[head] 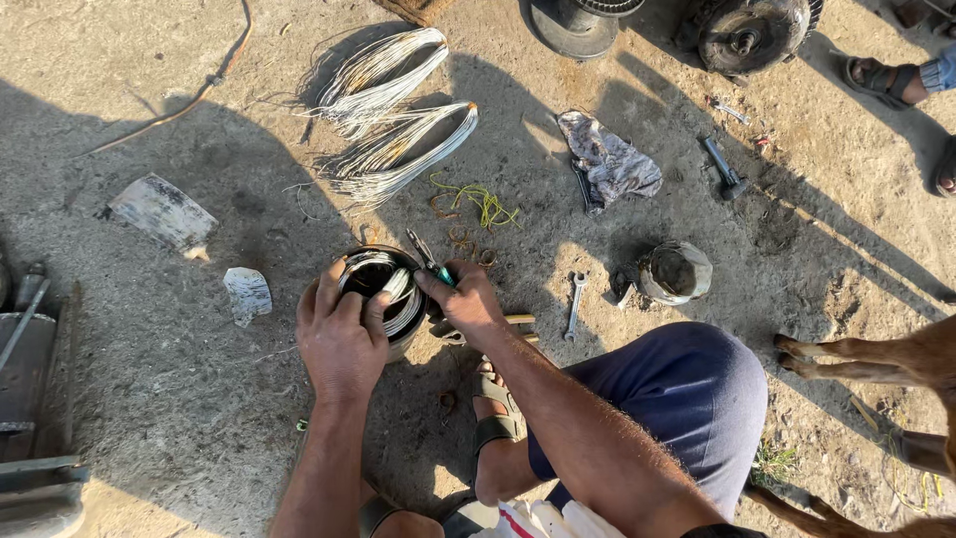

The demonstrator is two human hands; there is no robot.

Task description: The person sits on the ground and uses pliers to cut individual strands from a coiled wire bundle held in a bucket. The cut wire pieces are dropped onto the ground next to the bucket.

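Note:
A round metal motor stator stands on the dusty ground, with pale wire coils lying inside its bore. My left hand rests on its near left rim, fingers curled over the edge onto the coils. My right hand grips a pair of green-handled pliers whose jaws point up and to the left over the stator's right rim.
Two bundles of silvery wire loops lie beyond the stator. A spanner, small tin, rag, hammer, yellow wire scraps and motor parts lie to the right. Another person's sandalled foot is top right; animal legs stand at right.

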